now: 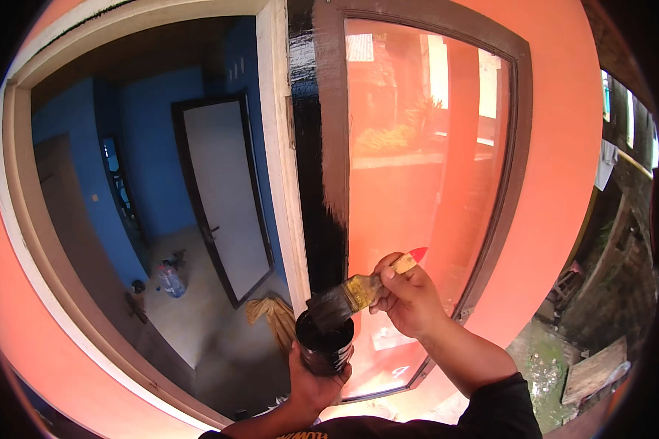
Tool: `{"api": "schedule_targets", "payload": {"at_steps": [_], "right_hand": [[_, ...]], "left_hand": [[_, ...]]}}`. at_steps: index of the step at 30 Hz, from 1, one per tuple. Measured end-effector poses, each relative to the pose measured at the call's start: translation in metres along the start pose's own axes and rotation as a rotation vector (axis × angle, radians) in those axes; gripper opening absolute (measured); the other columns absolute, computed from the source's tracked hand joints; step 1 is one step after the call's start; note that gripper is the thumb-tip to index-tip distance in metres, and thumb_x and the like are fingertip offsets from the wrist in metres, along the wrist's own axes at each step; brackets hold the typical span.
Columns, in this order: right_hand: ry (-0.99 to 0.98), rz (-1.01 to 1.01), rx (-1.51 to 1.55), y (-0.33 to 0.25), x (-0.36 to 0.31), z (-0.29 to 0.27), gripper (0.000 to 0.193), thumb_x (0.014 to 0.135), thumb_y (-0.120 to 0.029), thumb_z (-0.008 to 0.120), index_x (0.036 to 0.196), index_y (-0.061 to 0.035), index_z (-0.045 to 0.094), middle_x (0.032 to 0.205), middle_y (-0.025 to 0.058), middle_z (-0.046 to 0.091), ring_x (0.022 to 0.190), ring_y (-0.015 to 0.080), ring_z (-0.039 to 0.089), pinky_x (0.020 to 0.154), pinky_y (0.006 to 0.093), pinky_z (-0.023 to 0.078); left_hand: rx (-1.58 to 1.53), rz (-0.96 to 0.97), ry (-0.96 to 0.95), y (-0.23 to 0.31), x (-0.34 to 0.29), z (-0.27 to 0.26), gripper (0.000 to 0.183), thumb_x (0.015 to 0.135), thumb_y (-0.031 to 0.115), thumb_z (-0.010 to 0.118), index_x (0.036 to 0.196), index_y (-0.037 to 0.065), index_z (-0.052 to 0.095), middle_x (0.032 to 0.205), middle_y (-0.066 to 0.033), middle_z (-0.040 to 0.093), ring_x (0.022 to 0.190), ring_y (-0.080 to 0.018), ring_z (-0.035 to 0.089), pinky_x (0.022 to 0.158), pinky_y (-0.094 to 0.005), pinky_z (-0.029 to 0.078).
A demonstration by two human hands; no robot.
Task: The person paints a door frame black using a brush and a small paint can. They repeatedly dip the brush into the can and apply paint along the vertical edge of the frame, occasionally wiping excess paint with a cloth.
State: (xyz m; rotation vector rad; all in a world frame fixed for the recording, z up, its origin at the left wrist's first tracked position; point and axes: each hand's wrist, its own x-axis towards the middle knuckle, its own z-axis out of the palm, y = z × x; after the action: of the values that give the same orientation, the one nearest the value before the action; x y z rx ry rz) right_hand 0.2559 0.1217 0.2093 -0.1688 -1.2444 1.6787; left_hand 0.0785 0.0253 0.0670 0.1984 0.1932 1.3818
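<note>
My left hand (311, 384) grips a small black paint can (324, 344) from below, holding it up in front of a window frame. My right hand (410, 296) holds a flat paintbrush (355, 293) with a wooden handle and a red tip. Its dark bristles rest at the can's open mouth. Just above the can, the frame's left upright (316, 161) is glossy black with wet paint, while the rest of the frame (516, 146) is brown. The window glass (417, 183) reflects an orange wall and plants.
An orange wall (556, 219) surrounds the window. To the left an open doorway (146, 183) shows a blue room with a leaning door panel (223, 190), a plastic bottle (172, 278) and a yellowish cloth (274, 314) on the floor. Rubble and a board (589, 373) lie at right.
</note>
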Motion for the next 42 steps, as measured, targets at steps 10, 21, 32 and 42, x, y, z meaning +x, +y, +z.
{"api": "schedule_targets", "payload": {"at_steps": [10,21,32,42], "right_hand": [[-0.062,-0.893,-0.106,-0.087,0.090,0.031,0.025,0.098,-0.015,0.068,0.116,-0.0050,0.053,0.098,0.0095,0.065,0.081,0.0202,0.069,0.075,0.0362,0.062],[0.005,-1.308,-0.241,-0.181,0.168,0.068,0.026,0.093,-0.011,0.074,0.110,0.0037,0.060,0.092,0.0123,0.069,0.082,0.0167,0.070,0.076,0.0311,0.061],[0.019,-1.450,-0.435,-0.186,0.200,0.083,0.028,0.094,-0.013,0.075,0.112,0.0024,0.061,0.095,0.0110,0.070,0.085,0.0162,0.071,0.078,0.0289,0.062],[0.068,-1.439,-0.563,-0.175,0.208,0.081,0.024,0.092,-0.021,0.076,0.105,-0.0029,0.066,0.082,0.0027,0.069,0.072,0.0066,0.062,0.063,0.0226,0.048]], "left_hand": [[-0.044,0.018,-0.020,0.011,-0.003,0.011,0.077,0.095,0.071,0.037,0.140,0.011,0.053,0.129,-0.0144,0.063,0.112,-0.0314,0.064,0.080,-0.0415,0.058],[0.046,0.108,0.075,0.021,-0.021,-0.002,0.076,0.093,0.070,0.040,0.141,0.013,0.053,0.129,-0.0134,0.064,0.115,-0.0323,0.063,0.079,-0.0423,0.059],[0.025,0.141,0.044,0.022,-0.031,-0.017,0.075,0.092,0.067,0.048,0.142,0.012,0.052,0.131,-0.0142,0.062,0.120,-0.0326,0.061,0.081,-0.0436,0.060],[0.013,0.110,-0.006,0.020,-0.031,-0.022,0.077,0.090,0.067,0.052,0.143,0.011,0.050,0.133,-0.0145,0.060,0.122,-0.0317,0.060,0.085,-0.0436,0.059]]}}
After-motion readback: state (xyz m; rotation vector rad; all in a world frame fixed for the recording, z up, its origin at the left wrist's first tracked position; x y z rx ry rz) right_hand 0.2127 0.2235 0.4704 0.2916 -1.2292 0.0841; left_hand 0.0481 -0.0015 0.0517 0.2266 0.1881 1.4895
